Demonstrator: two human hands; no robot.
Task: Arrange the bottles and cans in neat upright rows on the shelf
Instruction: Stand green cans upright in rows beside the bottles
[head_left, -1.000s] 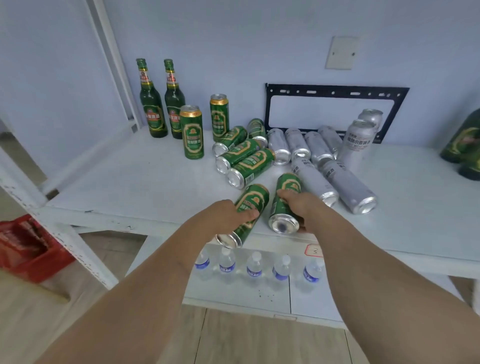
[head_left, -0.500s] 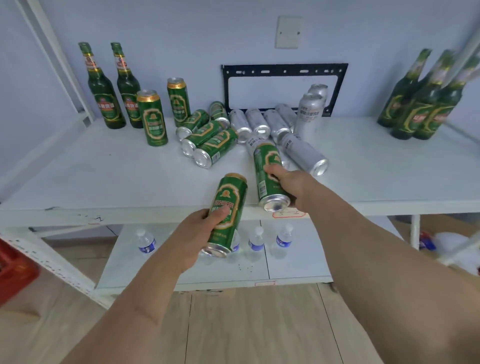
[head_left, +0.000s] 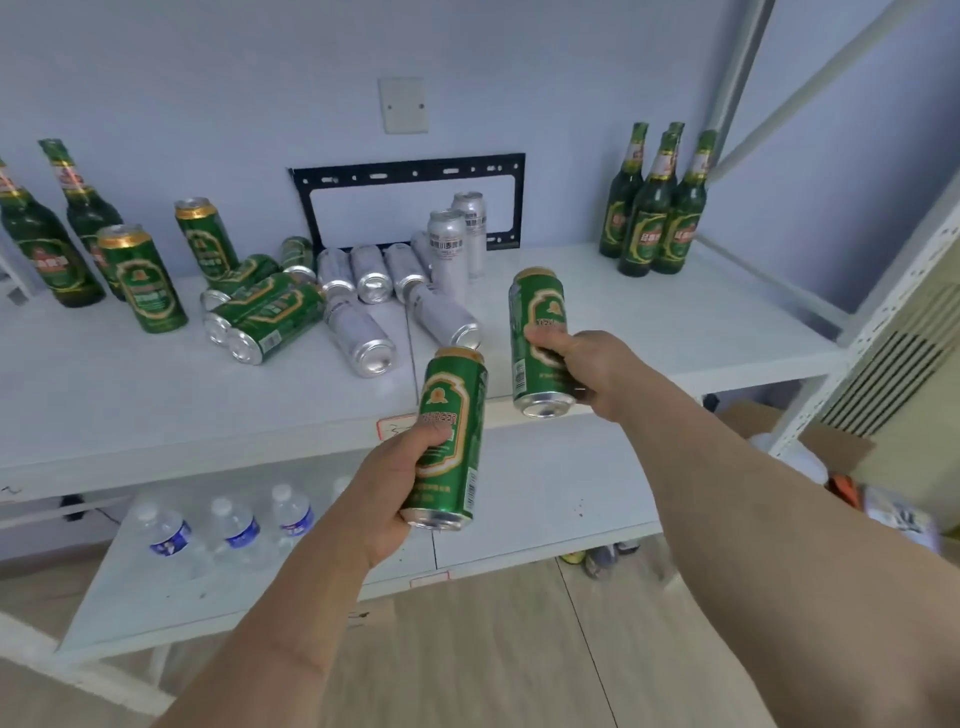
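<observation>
Each hand is clenched around an upright green can: the left hand (head_left: 387, 488) grips the nearer can (head_left: 451, 436) below the shelf (head_left: 649, 322) edge, the right hand (head_left: 587, 371) grips the farther can (head_left: 537, 332) above it.

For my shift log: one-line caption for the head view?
Left hand and right hand each hold a green can upright before the shelf of toppled cans.

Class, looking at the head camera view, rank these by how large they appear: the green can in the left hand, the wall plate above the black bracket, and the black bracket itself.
1. Black bracket
2. Green can in the left hand, enlarged by nearness to the camera
3. Wall plate
</observation>
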